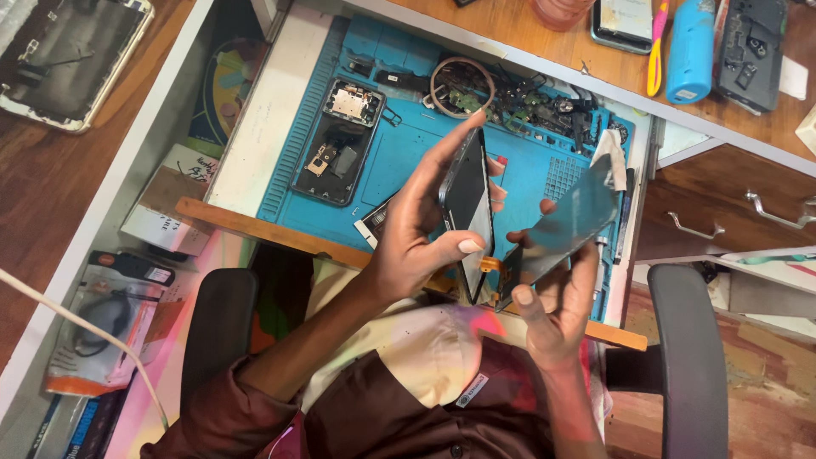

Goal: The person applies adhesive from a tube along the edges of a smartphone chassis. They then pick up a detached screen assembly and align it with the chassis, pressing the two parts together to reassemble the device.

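My left hand [416, 234] grips a dark phone body [467, 208], held on edge above the blue work mat [408, 149]. Right beside it, my right hand [552, 310] holds a thin glossy screen panel [565, 225], tilted with its top leaning right. An orange flex strip [490, 265] shows between the lower ends of the two parts. On the mat to the left lies an opened phone [340, 140] with its insides showing.
A coil of wire [461, 85] and several small parts [552, 106] lie at the mat's far edge. A blue bottle [690, 49], a phone [625, 21] and a dark board [750, 51] sit on the wooden desk. Chair arms [684, 357] flank me. Drawer handles [778, 212] are at right.
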